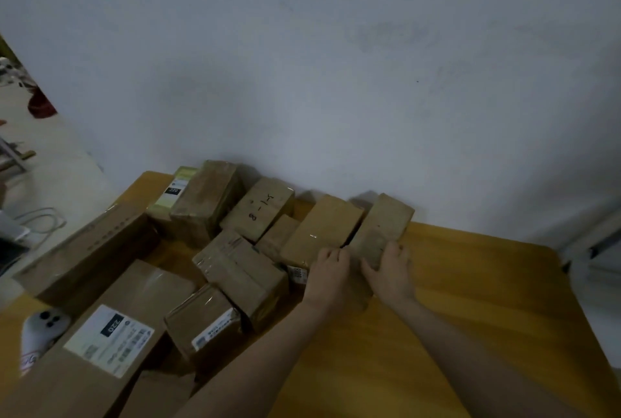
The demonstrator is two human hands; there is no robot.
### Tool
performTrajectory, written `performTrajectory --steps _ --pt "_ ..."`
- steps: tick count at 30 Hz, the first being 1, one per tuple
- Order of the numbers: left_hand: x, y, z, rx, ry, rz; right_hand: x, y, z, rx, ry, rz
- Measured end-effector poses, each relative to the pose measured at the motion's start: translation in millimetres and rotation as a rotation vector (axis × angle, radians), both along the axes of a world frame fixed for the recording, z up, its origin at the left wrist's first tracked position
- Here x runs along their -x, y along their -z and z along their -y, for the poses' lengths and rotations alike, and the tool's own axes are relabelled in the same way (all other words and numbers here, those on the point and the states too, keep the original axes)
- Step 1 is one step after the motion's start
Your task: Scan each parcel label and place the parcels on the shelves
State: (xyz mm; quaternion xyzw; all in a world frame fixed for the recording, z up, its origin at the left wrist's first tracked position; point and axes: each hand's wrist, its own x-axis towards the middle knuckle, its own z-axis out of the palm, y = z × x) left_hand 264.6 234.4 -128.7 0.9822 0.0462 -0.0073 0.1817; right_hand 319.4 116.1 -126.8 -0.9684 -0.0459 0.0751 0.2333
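Several brown cardboard parcels lie packed together on a yellow wooden table against a white wall. My right hand grips the near end of a narrow taped parcel at the right end of the pile. My left hand rests with curled fingers on the near edge of the flat parcel beside it. A large box with a white label marked 220 lies at the near left. A white handheld device, possibly the scanner, lies at the left edge.
A long cardboard box lies across the table's left side. A parcel with handwritten marks stands near the wall. White shelving or a rail shows at the right edge. Cables lie on the floor at left.
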Motion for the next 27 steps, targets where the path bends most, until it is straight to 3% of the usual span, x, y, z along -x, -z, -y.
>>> performTrajectory --steps 6,16,23,27 --pt "-1.3 5.8 4.5 0.450 -0.152 0.005 -12.6 5.4 -21.2 -0.159 0.229 -0.171" --pt "12.9 18.6 29.6 0.653 -0.024 -0.014 -22.5 11.8 7.8 -0.164 0.335 -0.209" --pt "27.3 9.8 53.1 0.648 0.052 0.033 -23.5 5.7 51.7 -0.398 0.336 -0.241" --pt "35.1 5.5 60.8 0.293 0.087 0.125 -15.6 2.2 85.6 -0.607 0.417 -0.288"
